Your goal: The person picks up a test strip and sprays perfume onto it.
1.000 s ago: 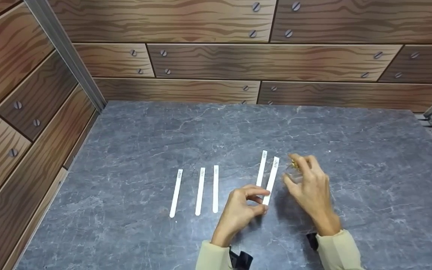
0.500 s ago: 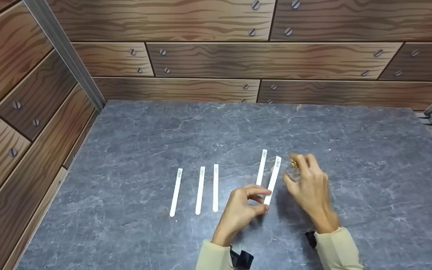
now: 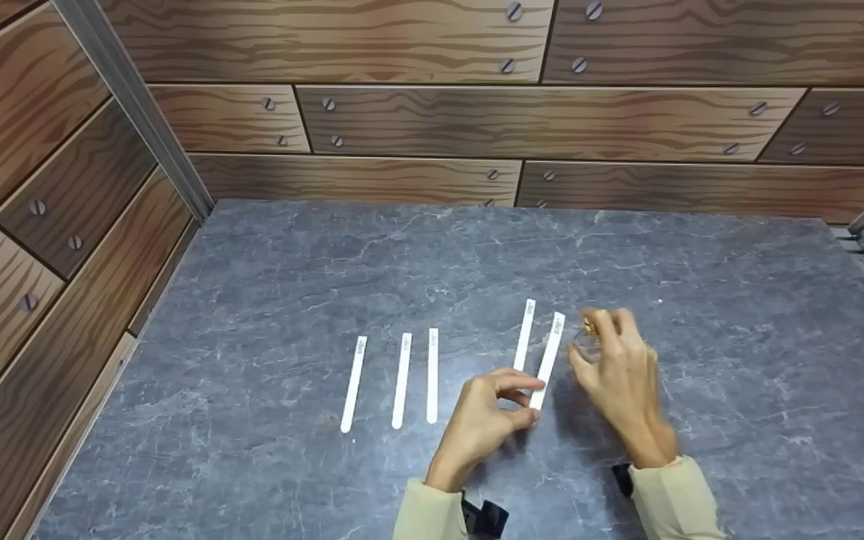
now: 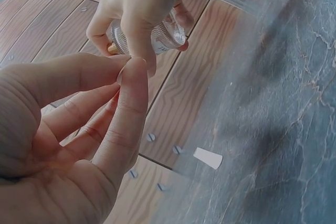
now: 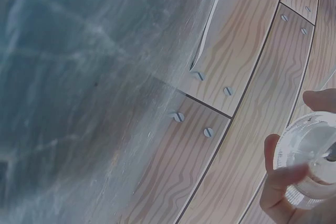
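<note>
Just strip point(image 3: 547, 361) between hands

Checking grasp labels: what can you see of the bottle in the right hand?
The small bottle looks like clear glass, round, with a ribbed rim and a gold part on top. The right hand grips it in curled fingers above the grey tabletop, beside the strip pinched by the left hand. Contents cannot be told.

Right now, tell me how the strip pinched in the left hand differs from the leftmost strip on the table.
The pinched strip is lifted at its near end by the left hand, beside the bottle gripped by the right hand; the leftmost strip lies flat and untouched. The pinched strip leans right; the leftmost strip leans less. Both are narrow, white and alike in length.
</note>
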`<state>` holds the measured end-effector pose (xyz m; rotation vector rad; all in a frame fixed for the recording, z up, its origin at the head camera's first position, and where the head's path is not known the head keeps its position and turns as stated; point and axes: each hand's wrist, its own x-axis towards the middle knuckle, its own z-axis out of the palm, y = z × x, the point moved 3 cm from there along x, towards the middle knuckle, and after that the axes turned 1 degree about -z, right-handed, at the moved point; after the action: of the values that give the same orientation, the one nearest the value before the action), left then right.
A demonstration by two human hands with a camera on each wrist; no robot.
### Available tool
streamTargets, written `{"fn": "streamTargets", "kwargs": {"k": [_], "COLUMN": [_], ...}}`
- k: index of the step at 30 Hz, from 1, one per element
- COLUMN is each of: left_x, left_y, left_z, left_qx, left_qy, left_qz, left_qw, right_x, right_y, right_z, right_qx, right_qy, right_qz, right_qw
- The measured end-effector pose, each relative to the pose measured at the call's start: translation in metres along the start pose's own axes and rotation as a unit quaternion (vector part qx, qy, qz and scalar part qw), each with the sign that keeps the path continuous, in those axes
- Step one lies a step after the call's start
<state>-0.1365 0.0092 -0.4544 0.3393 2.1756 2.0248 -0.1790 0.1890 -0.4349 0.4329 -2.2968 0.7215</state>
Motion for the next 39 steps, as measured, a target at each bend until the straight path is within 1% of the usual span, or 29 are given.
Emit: {"fn": "streamTargets", "kwargs": {"k": [9, 14, 22, 25, 28, 39], "left_x": [-0.0003, -0.0003, -0.0005, -0.0007, -0.0007, 0.0010], "left_y": [-0.0005, -0.0006, 0.0005, 0.0018, 0.0014, -0.0044], "left_z": [-0.0016, -0.0018, -0.0032, -0.0038, -0.0042, -0.0054], "left_qx": [-0.013, -0.013, -0.015, -0.011, -0.011, -0.017], "left_qy": [0.004, 0.002, 0.003, 0.005, 0.006, 0.018], "left_qz": [-0.005, 0.001, -0.007, -0.001, -0.003, -0.005], "left_qw": [0.9999, 0.9999, 0.9999, 0.9999, 0.9999, 0.9997], "right_x": [0.0002, 0.0000, -0.0007, -0.0007, -0.0007, -0.0021], "right_y": [0.0004, 0.0004, 0.0006, 0.0006, 0.0005, 0.0005], "right_z": [-0.0012, -0.0009, -0.0004, 0.0001, 0.0001, -0.0020], "right_qx": [-0.011, -0.010, -0.002, -0.001, 0.003, 0.008], "right_qy": [0.022, 0.030, 0.022, 0.016, 0.014, 0.027], "right_qz": [-0.009, -0.013, -0.010, -0.006, -0.004, -0.009], "right_qw": [1.000, 0.999, 1.000, 1.000, 1.000, 1.000]}}
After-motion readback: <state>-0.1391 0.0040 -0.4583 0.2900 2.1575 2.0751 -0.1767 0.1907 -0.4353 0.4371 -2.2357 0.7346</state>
